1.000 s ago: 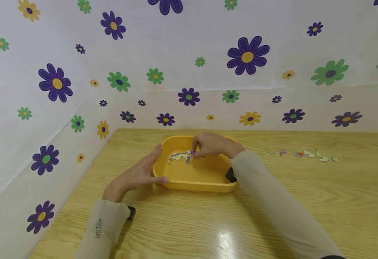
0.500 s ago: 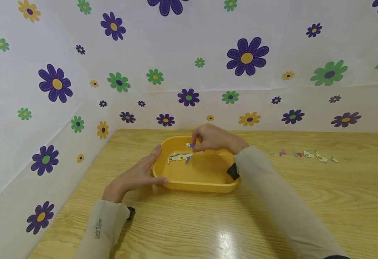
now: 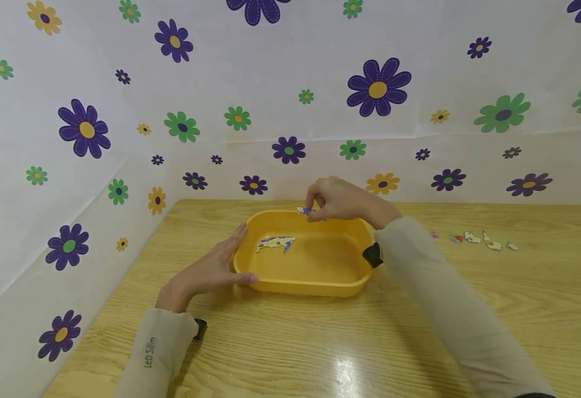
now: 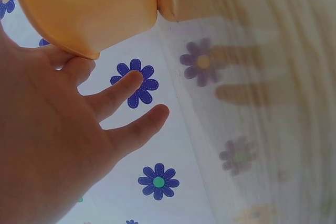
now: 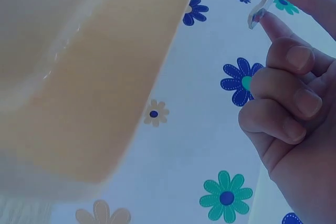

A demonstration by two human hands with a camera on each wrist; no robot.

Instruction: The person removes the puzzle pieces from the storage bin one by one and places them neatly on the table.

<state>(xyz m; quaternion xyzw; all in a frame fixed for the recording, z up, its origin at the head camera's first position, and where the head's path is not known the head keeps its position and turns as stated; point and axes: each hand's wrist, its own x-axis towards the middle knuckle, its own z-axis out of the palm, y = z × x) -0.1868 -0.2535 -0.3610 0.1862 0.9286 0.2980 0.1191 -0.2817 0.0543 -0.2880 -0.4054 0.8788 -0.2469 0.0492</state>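
A yellow plastic tub (image 3: 300, 288) stands on the wooden table. My left hand (image 3: 205, 272) rests against its left end, thumb at the front and spread fingers along the side. In the left wrist view some of those fingers (image 4: 128, 90) extend past the tub's edge. My right hand (image 3: 347, 200) is over the tub's far rim, pinching a small, flat blue-and-cream cut-out piece (image 3: 302, 210) between thumb and index finger; its other fingers are curled. On the tub's floor lies a longer cream-and-blue cut-out piece (image 3: 276, 242), at the left.
To the right of the tub, a loose row of small cut-out pieces lies on the table, among them a red-and-blue one (image 3: 456, 238) and a cream one (image 3: 491, 241). My right sleeve (image 3: 444, 293) covers part of that side. A flower-patterned sheet (image 3: 270, 72) stands behind and to the left.
My right hand has lifted the small piece away from the longer one, then up and back to the far rim. The left hand keeps its place; the longer piece stays in the tub.
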